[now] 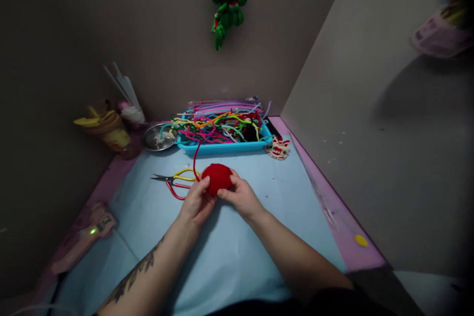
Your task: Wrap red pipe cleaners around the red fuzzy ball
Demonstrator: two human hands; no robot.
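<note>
A rounded red pipe-cleaner piece [218, 177] is held over the middle of the blue cloth [237, 247]. One loose red strand curves up from its left side. My left hand [196, 201] pinches the piece at its lower left, thumb in front. On the other side my right hand [242, 197] grips it, with the thumb at its lower edge. Fingers behind the piece are hidden. Just left of my hands lie scissors [169, 179] with one yellow and one red handle, blades spread and pointing left.
A blue tray [225, 148] of tangled pipe cleaners stands at the back, beside a metal bowl [159, 137] and a lion-face ornament [277, 148]. A pink glue gun [87, 242] with a green light lies left. Cups [114, 133] stand back left; green decorations [227, 0] hang on the wall.
</note>
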